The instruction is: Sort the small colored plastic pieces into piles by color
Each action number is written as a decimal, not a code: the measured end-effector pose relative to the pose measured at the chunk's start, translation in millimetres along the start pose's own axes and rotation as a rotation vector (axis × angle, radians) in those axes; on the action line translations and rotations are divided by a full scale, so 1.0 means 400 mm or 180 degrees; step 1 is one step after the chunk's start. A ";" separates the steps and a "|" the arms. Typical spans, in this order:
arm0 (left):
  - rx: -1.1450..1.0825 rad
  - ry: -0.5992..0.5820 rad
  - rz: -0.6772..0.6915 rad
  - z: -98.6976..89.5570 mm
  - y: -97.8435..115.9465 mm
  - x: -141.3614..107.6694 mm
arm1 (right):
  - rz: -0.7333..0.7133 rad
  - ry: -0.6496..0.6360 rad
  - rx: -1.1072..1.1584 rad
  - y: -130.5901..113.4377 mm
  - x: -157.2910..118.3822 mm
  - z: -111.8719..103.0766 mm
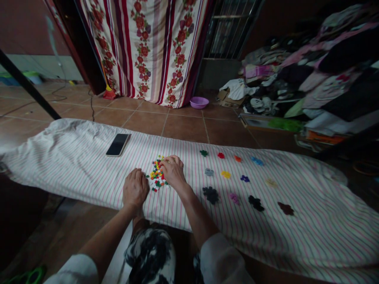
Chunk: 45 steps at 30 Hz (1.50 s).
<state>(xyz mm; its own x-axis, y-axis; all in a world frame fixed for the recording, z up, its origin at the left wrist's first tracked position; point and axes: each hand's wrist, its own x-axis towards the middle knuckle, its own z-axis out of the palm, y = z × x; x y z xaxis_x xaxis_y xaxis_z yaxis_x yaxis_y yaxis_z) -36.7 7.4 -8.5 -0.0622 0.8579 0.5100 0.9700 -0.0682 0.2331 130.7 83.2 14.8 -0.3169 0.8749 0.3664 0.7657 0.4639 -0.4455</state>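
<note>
A mixed heap of tiny coloured pieces [156, 182], in white, red, yellow, green and orange, lies on the striped cloth [183, 205] between my hands. My right hand [174, 172] reaches over the heap's right side, its bent fingers down among the pieces. Whatever sits between those fingertips is too small to make out. Against the left edge of the heap rests my left hand [135, 188], back up and fingers curled under. Its palm and fingertips are hidden. To the right are single-colour clusters, among them a green one [204, 153], a yellow one [226, 174] and a black one [256, 203].
A phone [117, 144] lies on the cloth to the left. More clusters, such as blue [257, 161], pink [234, 198] and dark brown [286, 208], sit at the right. Beyond are a purple basin [199, 103], a floral curtain [148, 51] and piled clothes [319, 67].
</note>
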 end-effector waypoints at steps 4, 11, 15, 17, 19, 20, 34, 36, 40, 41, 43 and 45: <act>0.0008 0.0023 0.0010 -0.004 0.001 0.001 | 0.0095 0.0051 0.0030 0.001 0.004 0.006; -0.0096 0.0082 0.0043 0.000 0.000 0.001 | 0.0222 0.0004 0.0046 0.002 0.012 0.018; -0.0095 0.0134 0.0011 0.001 0.000 0.001 | 0.0232 -0.0025 0.0107 -0.004 0.015 0.016; -0.0088 0.0121 0.0025 0.000 0.000 0.002 | 0.0264 -0.0057 0.0139 -0.005 0.016 0.014; -0.0100 0.0104 0.0040 -0.002 0.001 0.002 | 0.0292 -0.0084 0.0168 -0.005 0.018 0.014; -0.0105 0.0101 0.0037 -0.002 0.001 0.002 | 0.0300 -0.0090 0.0180 -0.004 0.018 0.014; -0.0144 0.0063 -0.0026 -0.007 0.003 0.002 | 0.0174 0.0086 0.0355 -0.009 0.020 0.006; -0.0139 0.0046 -0.0033 -0.007 0.004 0.002 | 0.0169 0.0084 0.0389 -0.008 0.019 0.003; -0.0114 0.0043 -0.0052 -0.006 0.003 0.002 | 0.0200 0.0057 0.0487 -0.005 0.014 -0.007; -0.0110 0.0050 -0.0062 -0.005 0.002 0.002 | 0.0201 0.0043 0.0515 -0.003 0.013 -0.010; -0.0093 0.0058 -0.0065 -0.003 0.000 0.002 | 0.0186 0.0018 0.0549 0.001 0.009 -0.018; -0.0062 0.0031 -0.0018 -0.002 -0.003 0.002 | 0.0158 0.0004 0.0541 0.006 0.005 -0.027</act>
<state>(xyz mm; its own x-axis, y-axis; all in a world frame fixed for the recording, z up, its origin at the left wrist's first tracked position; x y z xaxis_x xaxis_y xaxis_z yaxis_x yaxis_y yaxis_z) -38.0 7.7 -7.5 -0.0701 0.8533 0.5167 0.9650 -0.0733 0.2520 137.9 84.6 23.2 -0.2801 0.8972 0.3415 0.6746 0.4370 -0.5949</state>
